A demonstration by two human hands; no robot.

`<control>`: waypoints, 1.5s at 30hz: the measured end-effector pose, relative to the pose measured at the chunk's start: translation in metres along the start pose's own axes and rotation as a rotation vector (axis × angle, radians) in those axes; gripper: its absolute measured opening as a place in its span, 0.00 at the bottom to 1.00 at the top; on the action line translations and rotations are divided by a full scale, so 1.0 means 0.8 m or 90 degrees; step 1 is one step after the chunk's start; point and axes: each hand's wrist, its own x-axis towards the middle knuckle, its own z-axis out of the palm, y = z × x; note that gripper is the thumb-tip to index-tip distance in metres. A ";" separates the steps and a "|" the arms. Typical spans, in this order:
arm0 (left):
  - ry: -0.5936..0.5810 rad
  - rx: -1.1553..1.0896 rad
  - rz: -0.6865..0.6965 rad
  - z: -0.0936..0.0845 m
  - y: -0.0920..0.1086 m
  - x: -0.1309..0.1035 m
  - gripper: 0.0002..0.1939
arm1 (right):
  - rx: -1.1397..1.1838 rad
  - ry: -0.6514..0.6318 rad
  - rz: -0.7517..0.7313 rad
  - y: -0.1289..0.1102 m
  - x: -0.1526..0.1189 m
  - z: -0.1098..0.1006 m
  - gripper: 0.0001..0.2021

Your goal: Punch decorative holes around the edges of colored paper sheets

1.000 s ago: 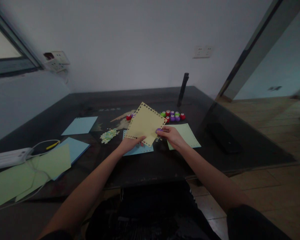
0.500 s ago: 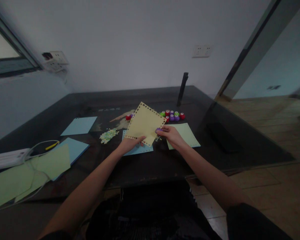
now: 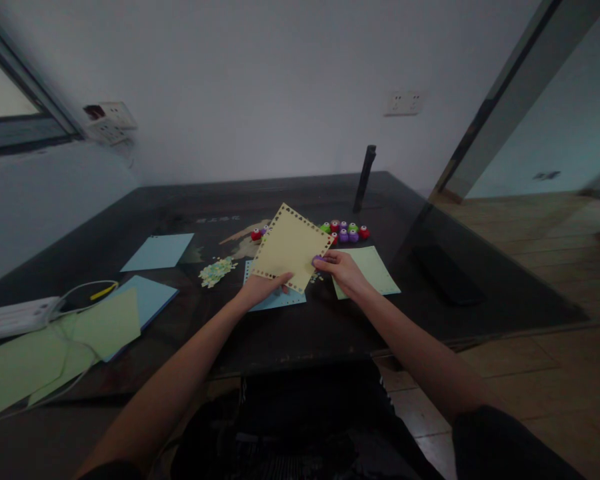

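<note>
A pale yellow sheet of paper (image 3: 293, 245), with small shapes punched along its edges, is tilted above the table. My left hand (image 3: 263, 291) grips its lower left edge, thumb on top and fingers behind. At the sheet's lower right edge, my right hand (image 3: 344, 269) is closed around a small purple craft punch (image 3: 319, 261). Part of that punch is hidden by the fingers. Beneath the sheet lies a blue punched sheet (image 3: 280, 300), mostly covered. To the right, a light green sheet (image 3: 373, 268) lies partly under my right hand.
Several red, green and purple punches (image 3: 344, 232) stand behind the sheet. Paper confetti (image 3: 217, 272) is heaped left of it. Farther left are a blue sheet (image 3: 159, 252), stacked green paper (image 3: 105, 327) and a white power strip (image 3: 17, 319) with a cable. A black phone-like object (image 3: 447, 275) lies right.
Almost nothing differs. The yellow sheet and the punch at its edge have shifted very slightly; both hands keep their grip.
</note>
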 end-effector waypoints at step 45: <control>0.068 -0.003 -0.045 -0.009 -0.002 0.000 0.17 | -0.096 -0.031 0.043 -0.013 0.002 -0.010 0.24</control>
